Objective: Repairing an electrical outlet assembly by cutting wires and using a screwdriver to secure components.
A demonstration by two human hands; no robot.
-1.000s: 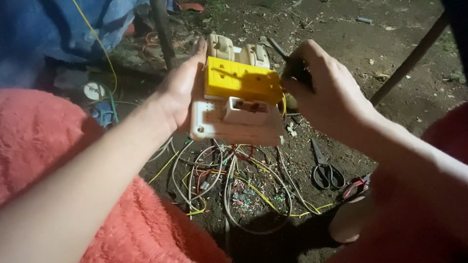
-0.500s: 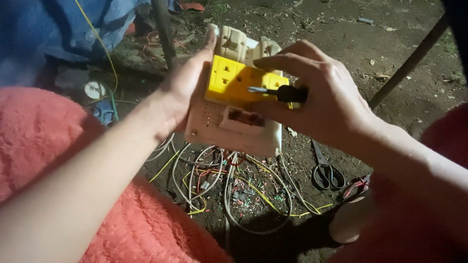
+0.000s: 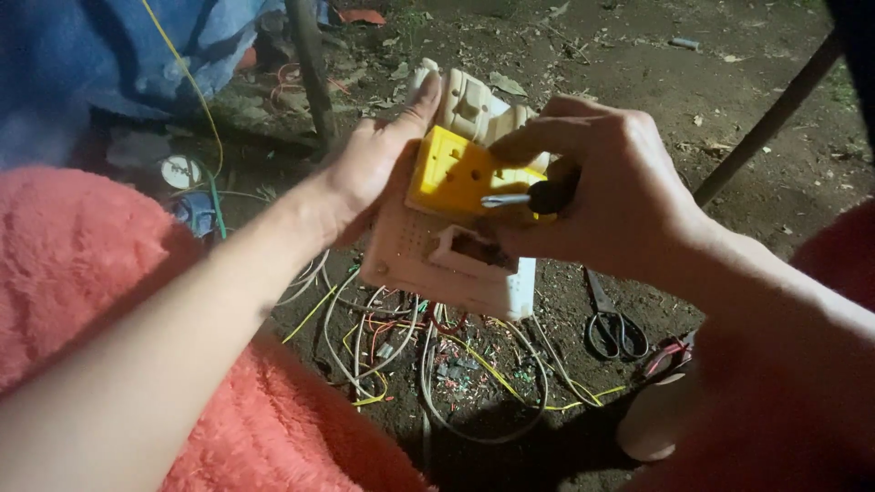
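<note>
My left hand [image 3: 369, 173] grips the left side of a cream plastic device housing [image 3: 428, 264] with a yellow block [image 3: 451, 173] on its upper part, held tilted above the ground. My right hand [image 3: 606, 196] holds a small screwdriver [image 3: 529, 197] with a black handle; its metal tip points left onto the yellow block. My right thumb rests near the rectangular opening in the cream housing. My arms wear fuzzy coral-pink sleeves.
Below the housing lies a tangle of yellow, white and red wires [image 3: 428, 364] on dirt ground. Black-handled scissors [image 3: 612, 323] lie to the right. A dark pole [image 3: 770, 118] slants at right, another post [image 3: 310, 64] at upper left beside blue cloth [image 3: 91, 55].
The housing has tilted and rotated in my left hand. My right hand has brought the screwdriver over from the right edge onto the face of the yellow block.
</note>
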